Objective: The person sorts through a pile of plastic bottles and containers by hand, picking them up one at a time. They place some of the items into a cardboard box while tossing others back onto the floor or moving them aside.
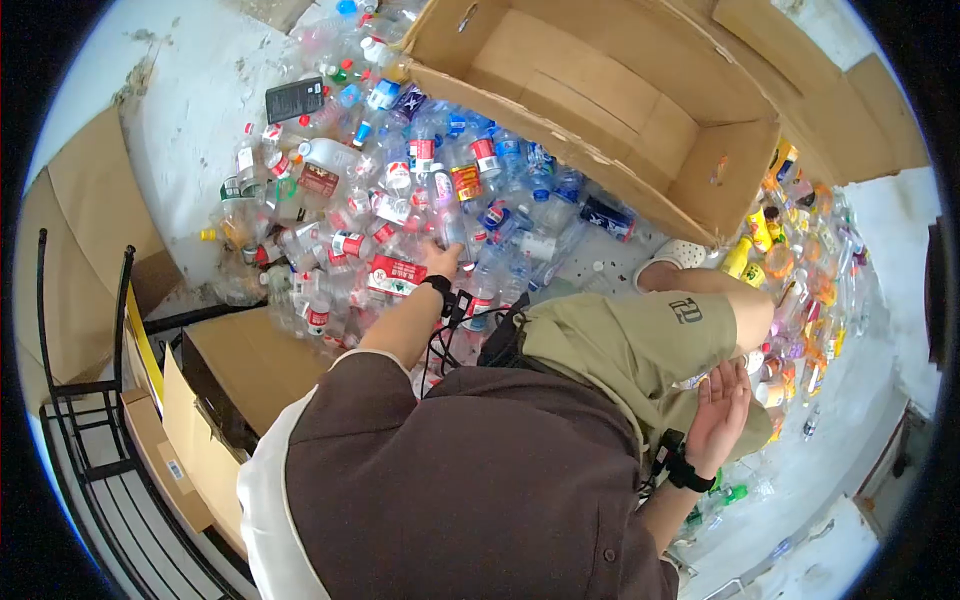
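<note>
1. Clear plastic bottle: find it in the upper centre of the frame, amid the pile of bottles, with its capped end toward the top.
2. Left hand: you have it at the bottle's lower end, fingers partly curled. You cannot tell from this view whether they grip the bottle.
3. Right hand: you hold it open at the right of the frame, fingers extended, palm partly visible, near the khaki shorts.
4. Red-labelled bottle: it lies just beside your left hand, on its left in the frame.
5. Cardboard box: it stands above the pile, at the upper centre to upper right.
6. Yellow bottles: these lie at the right of the frame, beyond the white shoe.
</note>
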The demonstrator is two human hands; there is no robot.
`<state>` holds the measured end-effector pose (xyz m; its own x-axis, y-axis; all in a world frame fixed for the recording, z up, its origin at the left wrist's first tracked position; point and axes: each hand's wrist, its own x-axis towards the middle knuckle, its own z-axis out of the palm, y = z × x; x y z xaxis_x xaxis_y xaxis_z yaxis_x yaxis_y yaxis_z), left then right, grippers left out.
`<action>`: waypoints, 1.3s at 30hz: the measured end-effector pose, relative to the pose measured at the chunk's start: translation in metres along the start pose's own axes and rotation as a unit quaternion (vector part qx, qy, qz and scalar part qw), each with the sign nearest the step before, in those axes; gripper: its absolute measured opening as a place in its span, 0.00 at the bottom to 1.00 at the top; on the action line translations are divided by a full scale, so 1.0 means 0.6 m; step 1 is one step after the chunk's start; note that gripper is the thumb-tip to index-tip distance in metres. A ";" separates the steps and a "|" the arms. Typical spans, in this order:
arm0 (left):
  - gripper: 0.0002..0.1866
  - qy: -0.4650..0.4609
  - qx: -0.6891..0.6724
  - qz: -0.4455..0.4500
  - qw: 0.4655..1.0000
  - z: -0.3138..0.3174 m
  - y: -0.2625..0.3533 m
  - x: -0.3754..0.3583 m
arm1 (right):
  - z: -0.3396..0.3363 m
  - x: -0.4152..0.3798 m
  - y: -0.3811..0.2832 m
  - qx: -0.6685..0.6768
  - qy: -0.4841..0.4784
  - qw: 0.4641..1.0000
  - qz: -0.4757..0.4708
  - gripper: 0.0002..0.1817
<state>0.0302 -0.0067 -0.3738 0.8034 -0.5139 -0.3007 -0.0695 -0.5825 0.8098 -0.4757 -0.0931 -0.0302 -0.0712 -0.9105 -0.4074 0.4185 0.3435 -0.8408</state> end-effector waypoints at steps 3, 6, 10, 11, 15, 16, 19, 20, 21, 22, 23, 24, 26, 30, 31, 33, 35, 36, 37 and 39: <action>0.32 -0.058 -0.112 -0.080 0.989 0.014 0.046 -0.027 | -0.005 0.001 0.003 0.008 0.013 1.000 -0.002 0.25; 0.33 -0.070 -0.046 -0.091 0.992 0.016 0.083 -0.031 | -0.007 0.004 0.007 0.003 0.023 1.000 0.003 0.25; 0.35 -0.079 -0.141 -0.156 0.974 0.001 0.194 -0.076 | -0.011 0.005 0.010 0.014 0.026 1.000 0.006 0.25; 0.35 -0.078 -0.141 -0.155 0.975 0.002 0.187 -0.074 | -0.013 0.005 0.010 0.018 0.023 1.000 0.006 0.25; 0.36 -0.063 -0.133 -0.140 0.979 -0.003 0.183 -0.066 | -0.016 0.008 0.008 0.029 0.017 0.999 0.010 0.24; 0.36 -0.061 -0.140 -0.158 0.976 -0.006 0.191 -0.068 | -0.022 0.009 0.009 0.019 0.008 1.000 0.004 0.26; 0.35 -0.039 -0.180 -0.199 0.963 -0.017 0.232 -0.076 | -0.037 0.014 0.012 0.012 0.005 1.000 0.001 0.27; 0.35 -0.018 -0.212 -0.222 0.952 -0.019 0.240 -0.074 | -0.042 0.016 0.012 0.013 0.017 1.000 0.001 0.26; 0.36 -0.024 -0.235 -0.236 0.943 -0.021 0.238 -0.064 | -0.047 0.018 0.013 0.015 0.013 1.000 0.003 0.26; 0.36 -0.020 -0.236 -0.235 0.943 -0.021 0.239 -0.058 | -0.053 0.021 0.013 0.022 0.012 1.000 0.001 0.26; 0.37 -0.004 -0.227 -0.243 0.943 -0.020 0.241 -0.055 | -0.059 0.022 0.014 0.029 0.011 1.000 0.000 0.26; 0.38 0.011 -0.218 -0.251 0.943 -0.021 0.245 -0.054 | -0.062 0.023 0.015 0.036 0.010 0.999 -0.001 0.26; 0.39 -0.001 -0.222 -0.248 0.943 -0.028 0.250 -0.057 | -0.066 0.024 0.016 0.035 0.005 0.999 -0.002 0.26; 0.17 -0.014 -0.258 -0.280 0.925 -0.028 0.178 -0.029 | -0.062 0.022 0.014 0.035 0.018 0.999 -0.018 0.27; 0.13 -0.008 -0.248 -0.289 0.925 -0.032 0.190 -0.030 | -0.054 0.019 0.009 0.036 0.031 0.999 -0.009 0.25; 0.16 -0.059 -0.329 -0.284 0.899 -0.049 0.216 -0.021 | -0.061 0.023 0.015 0.051 0.023 0.998 -0.025 0.25; 0.23 -0.043 -0.333 -0.311 0.889 -0.064 0.244 0.013 | -0.065 0.022 0.013 0.053 0.018 0.998 -0.027 0.24; 0.21 -0.045 -0.326 -0.318 0.889 -0.071 0.253 0.035 | -0.060 0.020 0.008 0.047 0.020 0.998 -0.023 0.24; 0.19 -0.059 -0.315 -0.315 0.893 -0.079 0.264 0.059 | -0.059 0.019 0.006 0.038 0.023 0.999 -0.018 0.23; 0.19 -0.088 -0.334 -0.305 0.888 -0.097 0.292 0.104 | -0.065 0.020 0.012 0.041 0.022 0.999 -0.023 0.23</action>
<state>0.1025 -0.1042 -0.2210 0.4629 -0.3548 -0.8123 0.7596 -0.3136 0.5698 -0.5088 -0.0927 -0.0548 -0.1316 -0.9134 -0.3853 0.4862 0.2792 -0.8280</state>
